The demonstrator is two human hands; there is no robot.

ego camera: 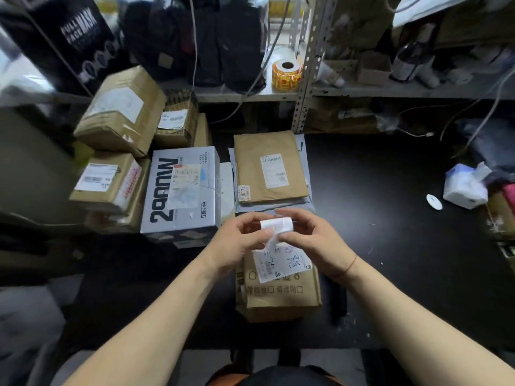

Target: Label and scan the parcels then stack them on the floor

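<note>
Both hands work over the kraft paper parcel (278, 299), which lies flat on the black surface (390, 232) directly in front of the person. A printed shipping label (282, 264) bearing handwriting sits on its upper face. The left hand (237, 240) and the right hand (317, 240) each pinch the small white label (277, 225) between thumb and fingertips, holding it just above the parcel's far edge. 1 end of the label curls downward between the hands, which suggests a backing is being separated, though the view does not resolve this. Handling, label: judge it very light, thin and limp, and adhesive on 1 face once peeled; it is likely to curl and stick to itself or to the fingers. Hold it by the edges only and keep it taut between the 2 hands until it is pressed down. Handling, parcel: the paper skin is creased and the body looks soft, so judge it light and flexible, not rigid; it will likely sag if lifted by 1 corner. Take hold along both long sides, or slide 1 hand beneath. Labelled parcels lie beyond it: a kraft mailer (267, 162), a grey 2900W box (181, 196) just left of that, and cardboard boxes (119, 112) stacked further left.
</note>
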